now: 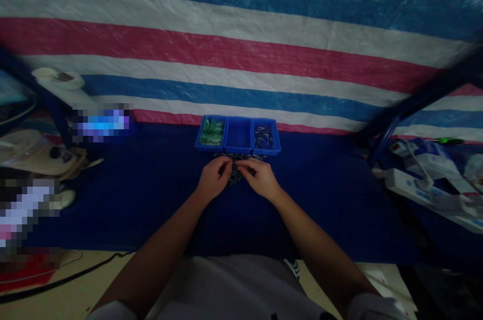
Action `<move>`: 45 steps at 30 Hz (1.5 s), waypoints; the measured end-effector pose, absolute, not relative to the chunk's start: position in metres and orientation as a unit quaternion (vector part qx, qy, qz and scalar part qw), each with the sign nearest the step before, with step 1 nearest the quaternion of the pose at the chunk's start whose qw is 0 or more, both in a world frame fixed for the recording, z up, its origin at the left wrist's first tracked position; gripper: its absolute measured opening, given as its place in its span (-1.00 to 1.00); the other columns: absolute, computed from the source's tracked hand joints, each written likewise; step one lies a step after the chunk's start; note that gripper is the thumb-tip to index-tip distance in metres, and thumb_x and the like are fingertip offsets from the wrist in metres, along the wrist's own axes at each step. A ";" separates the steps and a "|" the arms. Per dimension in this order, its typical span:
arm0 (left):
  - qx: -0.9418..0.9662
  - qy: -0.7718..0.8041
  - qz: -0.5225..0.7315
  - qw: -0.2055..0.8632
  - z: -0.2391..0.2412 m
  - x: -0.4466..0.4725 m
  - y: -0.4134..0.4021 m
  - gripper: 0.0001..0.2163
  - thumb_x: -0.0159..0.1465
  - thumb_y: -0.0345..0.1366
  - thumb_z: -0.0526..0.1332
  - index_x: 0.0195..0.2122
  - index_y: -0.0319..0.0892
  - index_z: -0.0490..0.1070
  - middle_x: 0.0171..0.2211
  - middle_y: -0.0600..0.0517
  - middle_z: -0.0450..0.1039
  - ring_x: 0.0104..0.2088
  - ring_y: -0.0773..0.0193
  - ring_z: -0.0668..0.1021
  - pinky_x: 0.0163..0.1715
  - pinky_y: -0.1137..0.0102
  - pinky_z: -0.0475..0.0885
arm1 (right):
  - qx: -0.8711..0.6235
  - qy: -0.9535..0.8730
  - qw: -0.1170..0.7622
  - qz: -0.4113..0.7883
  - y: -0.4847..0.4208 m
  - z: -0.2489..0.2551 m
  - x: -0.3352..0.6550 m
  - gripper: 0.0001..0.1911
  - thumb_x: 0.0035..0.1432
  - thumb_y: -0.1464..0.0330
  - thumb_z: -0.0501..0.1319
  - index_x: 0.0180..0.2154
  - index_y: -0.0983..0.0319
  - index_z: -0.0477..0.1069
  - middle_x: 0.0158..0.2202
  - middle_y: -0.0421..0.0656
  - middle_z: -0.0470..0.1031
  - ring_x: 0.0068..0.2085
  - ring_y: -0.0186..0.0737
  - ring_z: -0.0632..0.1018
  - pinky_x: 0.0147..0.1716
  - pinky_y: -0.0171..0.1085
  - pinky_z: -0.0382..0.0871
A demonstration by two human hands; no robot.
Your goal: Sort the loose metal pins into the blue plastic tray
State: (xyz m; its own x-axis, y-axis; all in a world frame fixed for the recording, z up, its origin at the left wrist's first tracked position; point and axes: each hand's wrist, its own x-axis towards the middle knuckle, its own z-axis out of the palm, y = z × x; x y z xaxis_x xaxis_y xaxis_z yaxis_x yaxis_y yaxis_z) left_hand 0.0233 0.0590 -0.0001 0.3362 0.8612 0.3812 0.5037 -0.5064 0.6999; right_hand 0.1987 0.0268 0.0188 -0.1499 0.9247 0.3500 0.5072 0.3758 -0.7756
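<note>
Both hands meet over a loose pile of small dark metal pins or screws [235,177] on the dark blue table. My left hand [216,175] has thumb and fingertips pinched together at the pile. Facing it, my right hand [260,175] is pinched the same way, its fingertips close to the left ones. Whatever lies between the fingertips is too small to make out. Just beyond the pile stands a blue three-part tray [238,150]. Green pieces [211,132] fill its left compartment, a few thin pieces lie in the middle one, and small metal pieces [264,136] in the right one.
A striped plastic sheet [241,48] hangs behind the blue table [320,199]. At the left are a white roll [66,88], a clear plastic container [28,151] and pixelated bright areas. A white power strip [407,186] with plugs and bags sits at the right.
</note>
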 end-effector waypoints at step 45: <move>0.832 0.439 0.315 0.126 -0.008 0.022 0.067 -0.84 0.29 -0.26 0.14 -0.25 -0.16 0.50 -0.41 0.01 0.47 -0.32 0.21 0.45 -0.25 0.28 0.32 | -0.576 -0.759 0.296 0.071 0.032 0.004 0.205 -0.81 0.24 0.35 0.17 -0.16 0.12 0.54 -0.28 -0.12 0.53 -0.14 -0.10 0.37 -0.17 -0.14 0.15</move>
State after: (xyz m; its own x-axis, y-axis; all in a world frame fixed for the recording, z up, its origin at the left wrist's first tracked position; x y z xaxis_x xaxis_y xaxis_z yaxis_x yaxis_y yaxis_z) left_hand 0.0222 0.0675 -0.0076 0.4162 0.8093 0.4146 0.6509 -0.5835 0.4857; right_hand 0.2051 0.0324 0.0039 -0.1608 0.9160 0.3676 0.8315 0.3264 -0.4495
